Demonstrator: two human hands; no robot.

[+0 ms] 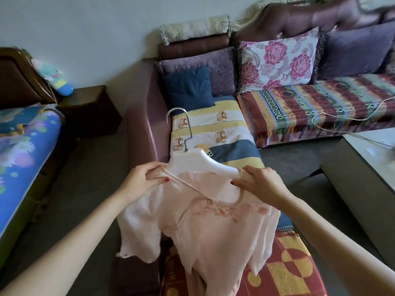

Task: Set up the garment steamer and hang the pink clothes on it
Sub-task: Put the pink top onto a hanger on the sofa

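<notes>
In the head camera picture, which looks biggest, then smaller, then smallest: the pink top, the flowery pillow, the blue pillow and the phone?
1. Pink top, though it is nearest the camera
2. Flowery pillow
3. Blue pillow
4. Phone, partly hidden by the hanger

Two hands (145, 180) (259, 183), one hanger (203, 163), one pink garment (213, 227), four cushions (188, 87).

hands (201, 182) gripping hanger (198, 162) (white), pink garment (205, 229)

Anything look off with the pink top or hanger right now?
Yes. The pink top is only half on the hanger: the neckline is stretched between both hands, left hand and right hand, and the hanger's shoulders are still bare. No steamer in view.
</notes>
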